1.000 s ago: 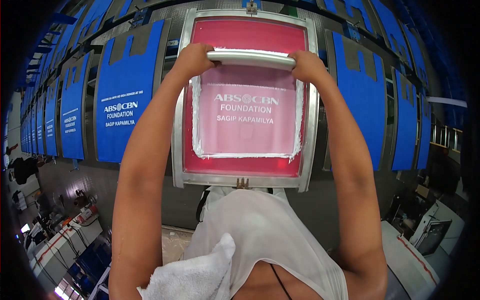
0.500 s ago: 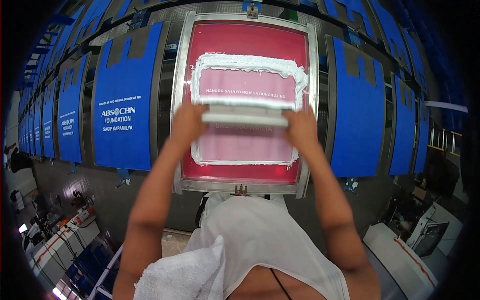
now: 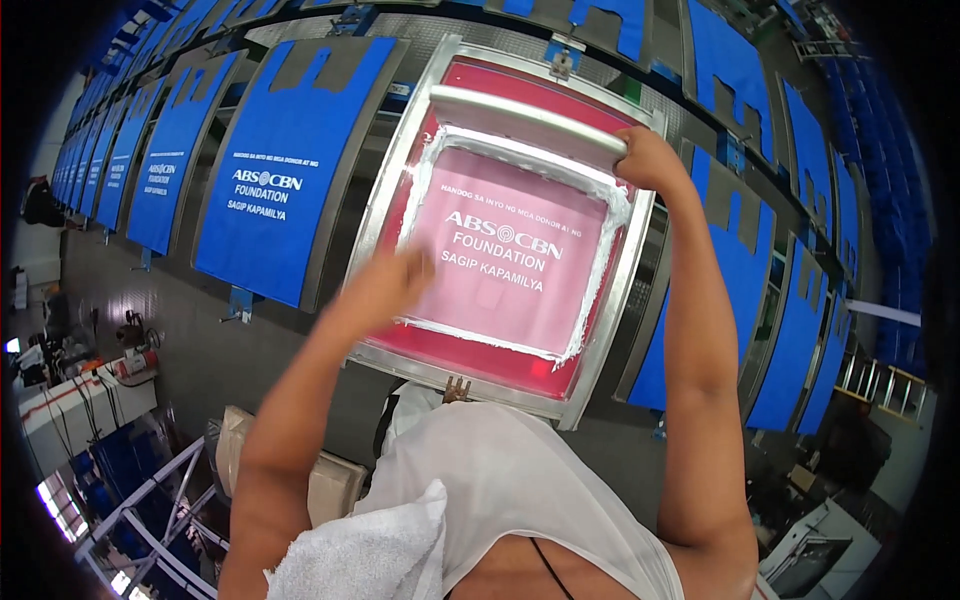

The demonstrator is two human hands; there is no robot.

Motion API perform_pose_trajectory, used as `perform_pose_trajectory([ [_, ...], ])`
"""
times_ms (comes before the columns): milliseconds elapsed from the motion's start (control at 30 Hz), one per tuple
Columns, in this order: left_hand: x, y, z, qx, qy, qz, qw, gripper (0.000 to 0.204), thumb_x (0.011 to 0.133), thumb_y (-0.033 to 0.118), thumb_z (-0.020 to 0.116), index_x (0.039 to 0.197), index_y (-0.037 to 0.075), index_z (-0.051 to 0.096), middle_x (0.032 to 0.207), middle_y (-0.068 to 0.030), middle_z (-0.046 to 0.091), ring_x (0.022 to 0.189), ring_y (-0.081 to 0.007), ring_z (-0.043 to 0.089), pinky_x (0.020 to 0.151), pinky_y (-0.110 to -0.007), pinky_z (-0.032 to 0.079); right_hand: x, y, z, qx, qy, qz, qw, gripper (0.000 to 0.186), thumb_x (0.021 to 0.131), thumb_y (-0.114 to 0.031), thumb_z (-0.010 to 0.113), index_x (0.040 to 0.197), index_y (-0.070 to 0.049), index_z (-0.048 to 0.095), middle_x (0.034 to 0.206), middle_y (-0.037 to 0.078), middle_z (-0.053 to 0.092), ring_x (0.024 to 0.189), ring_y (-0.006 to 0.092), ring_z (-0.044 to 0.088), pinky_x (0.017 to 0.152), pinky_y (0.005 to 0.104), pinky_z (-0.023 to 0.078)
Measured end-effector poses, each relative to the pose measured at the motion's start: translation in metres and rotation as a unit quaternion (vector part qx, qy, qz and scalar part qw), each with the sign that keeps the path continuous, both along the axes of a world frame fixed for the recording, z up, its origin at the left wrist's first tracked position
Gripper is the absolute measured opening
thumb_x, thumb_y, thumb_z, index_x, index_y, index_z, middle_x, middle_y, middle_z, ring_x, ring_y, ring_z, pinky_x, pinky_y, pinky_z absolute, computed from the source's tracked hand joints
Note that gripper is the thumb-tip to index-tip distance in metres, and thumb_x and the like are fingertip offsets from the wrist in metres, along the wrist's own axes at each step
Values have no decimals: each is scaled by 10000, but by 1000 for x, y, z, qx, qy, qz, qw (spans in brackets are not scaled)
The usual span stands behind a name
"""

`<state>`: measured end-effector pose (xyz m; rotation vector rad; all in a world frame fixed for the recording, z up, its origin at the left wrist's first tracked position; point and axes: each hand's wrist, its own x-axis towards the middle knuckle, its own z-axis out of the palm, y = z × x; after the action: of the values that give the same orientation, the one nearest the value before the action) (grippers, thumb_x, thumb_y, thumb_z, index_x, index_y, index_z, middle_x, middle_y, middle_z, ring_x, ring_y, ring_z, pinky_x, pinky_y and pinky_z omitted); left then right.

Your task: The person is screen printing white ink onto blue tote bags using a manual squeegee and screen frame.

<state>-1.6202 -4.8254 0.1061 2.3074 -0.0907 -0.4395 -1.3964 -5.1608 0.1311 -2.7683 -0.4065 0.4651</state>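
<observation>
A metal-framed printing screen (image 3: 398, 190) lies tilted in front of me, its red mesh (image 3: 410, 343) showing around a pink middle with pale lettering and a round emblem. Thick white ink (image 3: 592, 290) rims that pink area. Across the far part of the screen rests a long pale squeegee (image 3: 530, 122). My right hand (image 3: 648, 160) grips its right end, fingers wrapped around it. Off the squeegee, my left hand (image 3: 395, 288) hovers over the screen's left side; motion smears its fingers.
Blue fabric pieces lie on flat boards in rows: a printed one (image 3: 275, 185) on the left, another (image 3: 648, 365) on the right. Metal clamps (image 3: 565, 58) sit at the screen's far edge. A white towel (image 3: 365, 545) hangs over my left shoulder.
The squeegee has moved from mid-screen to the far end. My left hand has let go of it and dropped toward me; my right still holds it. The whole view has turned clockwise.
</observation>
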Motion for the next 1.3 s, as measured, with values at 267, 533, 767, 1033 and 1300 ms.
perform_pose_trajectory([
  [267, -191, -37, -101, -298, 392, 72, 867, 383, 934, 368, 549, 963, 4, 662, 815, -22, 639, 761, -85, 559, 702, -264, 467, 4, 22, -25, -46, -49, 52, 996, 436, 609, -110, 632, 1038, -36, 665, 951, 179, 672, 889, 339, 639, 803, 365, 503],
  [533, -186, -30, -76, -351, 370, -28, 860, 367, 952, 335, 531, 816, 10, 631, 673, 34, 548, 629, -42, 456, 584, -219, 401, -23, 72, -16, -25, -40, 36, 998, 472, 612, -106, 567, 1075, -87, 658, 1024, 167, 656, 932, 332, 628, 822, 401, 501],
  [767, -186, -37, -63, -356, 357, -20, 864, 408, 954, 371, 508, 755, 37, 633, 656, 19, 536, 624, -62, 459, 594, -216, 384, -228, 89, 9, -24, -27, 19, 999, 468, 630, -15, 573, 1085, -102, 641, 1007, 141, 644, 959, 317, 600, 843, 402, 478],
  [1033, -188, -48, -59, -237, 350, 46, 905, 376, 932, 341, 549, 729, 35, 627, 618, -3, 543, 578, -99, 485, 548, -260, 390, -369, 94, -9, 123, -183, -14, 975, 272, 618, 2, 573, 887, -27, 591, 862, 120, 602, 867, 315, 560, 761, 419, 414],
  [1300, -191, -67, -72, -202, 330, 94, 917, 211, 924, 272, 577, 896, 67, 623, 687, -1, 585, 552, -57, 497, 490, -195, 408, -322, -13, -28, 63, -14, -90, 994, 279, 567, -130, 666, 844, -102, 692, 878, 118, 653, 1024, 335, 572, 940, 781, 192],
])
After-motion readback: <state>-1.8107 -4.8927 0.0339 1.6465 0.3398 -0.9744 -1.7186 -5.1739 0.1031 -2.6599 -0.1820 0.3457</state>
